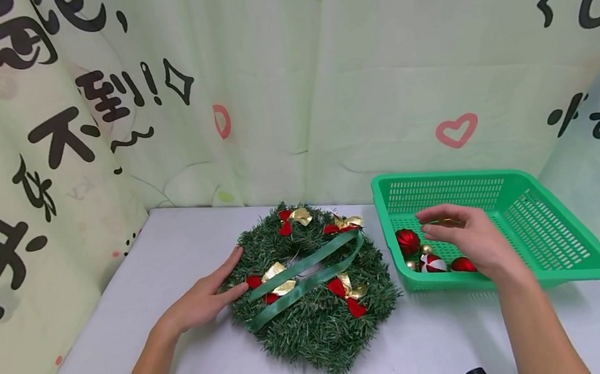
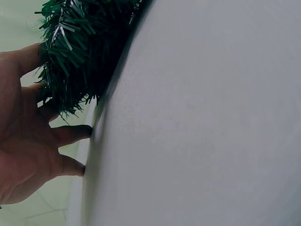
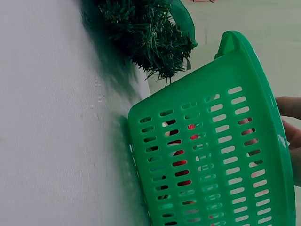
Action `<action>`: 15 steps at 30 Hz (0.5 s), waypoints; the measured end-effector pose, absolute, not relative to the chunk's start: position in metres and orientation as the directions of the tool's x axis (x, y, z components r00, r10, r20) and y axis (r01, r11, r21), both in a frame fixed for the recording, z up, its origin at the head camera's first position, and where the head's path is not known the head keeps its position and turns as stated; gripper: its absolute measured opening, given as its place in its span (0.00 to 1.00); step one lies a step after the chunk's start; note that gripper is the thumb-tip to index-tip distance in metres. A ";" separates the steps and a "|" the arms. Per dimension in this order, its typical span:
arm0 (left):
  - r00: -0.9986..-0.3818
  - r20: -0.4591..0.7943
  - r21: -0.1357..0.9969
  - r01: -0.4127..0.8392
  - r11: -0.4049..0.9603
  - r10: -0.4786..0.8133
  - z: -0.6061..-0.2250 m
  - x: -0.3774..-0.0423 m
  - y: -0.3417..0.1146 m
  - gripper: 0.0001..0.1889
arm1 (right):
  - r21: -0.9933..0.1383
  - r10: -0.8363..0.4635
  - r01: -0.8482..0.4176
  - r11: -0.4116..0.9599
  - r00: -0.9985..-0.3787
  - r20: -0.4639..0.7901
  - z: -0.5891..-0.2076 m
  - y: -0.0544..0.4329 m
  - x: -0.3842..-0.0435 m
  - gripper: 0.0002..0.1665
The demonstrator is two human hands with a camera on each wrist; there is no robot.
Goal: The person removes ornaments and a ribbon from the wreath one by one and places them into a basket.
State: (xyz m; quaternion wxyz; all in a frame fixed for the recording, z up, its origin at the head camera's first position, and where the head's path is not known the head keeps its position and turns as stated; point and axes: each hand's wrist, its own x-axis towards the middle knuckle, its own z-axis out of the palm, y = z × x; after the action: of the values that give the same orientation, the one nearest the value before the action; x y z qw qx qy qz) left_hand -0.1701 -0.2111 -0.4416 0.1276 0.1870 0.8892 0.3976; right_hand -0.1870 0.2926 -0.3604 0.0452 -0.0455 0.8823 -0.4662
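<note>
A green wreath (image 1: 319, 336) lies on the table, with several red-and-gold bows and a green ribbon (image 1: 313, 283) looped across its middle. My left hand (image 1: 206, 297) rests against the wreath's left edge, fingers spread; in the left wrist view, two fingers (image 2: 70, 134) reach down to the tabletop beside the greenery. Over the green basket (image 1: 550, 273) hovers my right hand (image 1: 474, 240), its thumb and index fingertips apart. A gold-coloured bit shows between them. Below it in the basket are a red ball (image 1: 408, 241), a red-and-white ball (image 1: 433, 263), another red ornament (image 1: 463, 265) and small gold balls.
The slotted basket stands right of the wreath on the white table (image 1: 215, 362). A pale printed curtain (image 1: 324, 114) hangs behind the table and along both sides.
</note>
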 end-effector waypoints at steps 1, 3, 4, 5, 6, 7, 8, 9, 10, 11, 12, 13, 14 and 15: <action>-0.897 -0.079 0.754 0.231 0.614 0.435 -0.442 -0.170 -0.211 0.42 | -0.828 -0.121 -0.039 0.560 -0.992 -0.036 -0.360 0.291 -0.187 0.28; -0.897 -0.079 0.753 0.233 0.615 0.436 -0.442 -0.170 -0.211 0.41 | -0.829 -0.119 -0.040 0.558 -0.992 -0.032 -0.359 0.289 -0.185 0.29; -0.897 -0.079 0.752 0.233 0.617 0.436 -0.443 -0.170 -0.211 0.41 | -0.831 -0.118 -0.041 0.555 -0.993 -0.030 -0.358 0.288 -0.185 0.29; -0.897 -0.078 0.751 0.234 0.618 0.435 -0.443 -0.170 -0.211 0.41 | -0.833 -0.117 -0.042 0.552 -0.993 -0.028 -0.358 0.287 -0.184 0.29; -0.897 -0.077 0.751 0.234 0.618 0.434 -0.443 -0.170 -0.211 0.41 | -0.835 -0.118 -0.045 0.548 -0.993 -0.024 -0.357 0.286 -0.184 0.28; -0.898 -0.077 0.751 0.235 0.618 0.434 -0.443 -0.170 -0.211 0.42 | -0.837 -0.118 -0.049 0.545 -0.993 -0.019 -0.356 0.284 -0.183 0.28; -0.898 -0.076 0.751 0.234 0.618 0.433 -0.443 -0.170 -0.211 0.42 | -0.840 -0.118 -0.052 0.540 -0.993 -0.014 -0.356 0.283 -0.183 0.28; -0.898 -0.077 0.751 0.234 0.618 0.433 -0.442 -0.170 -0.211 0.42 | -0.842 -0.119 -0.056 0.536 -0.993 -0.010 -0.355 0.281 -0.183 0.27; -0.899 -0.078 0.751 0.232 0.618 0.432 -0.442 -0.170 -0.211 0.42 | -0.843 -0.119 -0.060 0.535 -0.993 -0.005 -0.355 0.280 -0.182 0.27; -0.899 -0.078 0.752 0.231 0.617 0.432 -0.442 -0.170 -0.211 0.42 | -0.844 -0.121 -0.064 0.532 -0.993 -0.001 -0.355 0.279 -0.182 0.27; -0.899 -0.080 0.753 0.229 0.617 0.431 -0.442 -0.170 -0.211 0.42 | -0.845 -0.122 -0.067 0.530 -0.993 0.003 -0.354 0.277 -0.182 0.27; -0.899 -0.080 0.753 0.228 0.617 0.431 -0.442 -0.170 -0.211 0.42 | -0.846 -0.123 -0.071 0.529 -0.992 0.006 -0.354 0.276 -0.182 0.26; -0.899 -0.082 0.755 0.226 0.616 0.430 -0.442 -0.170 -0.211 0.42 | -0.848 -0.126 -0.075 0.524 -0.992 0.010 -0.354 0.274 -0.181 0.26; -0.899 -0.082 0.755 0.226 0.616 0.431 -0.442 -0.170 -0.211 0.42 | -0.848 -0.129 -0.079 0.524 -0.992 0.013 -0.354 0.273 -0.181 0.26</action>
State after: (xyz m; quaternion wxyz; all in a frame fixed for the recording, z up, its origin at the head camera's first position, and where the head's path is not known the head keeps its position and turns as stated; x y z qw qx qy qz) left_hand -0.1699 -0.2108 -0.4418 0.1288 0.1844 0.8895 0.3977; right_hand -0.1812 0.2727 -0.3542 0.0257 -0.0596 0.8726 -0.4842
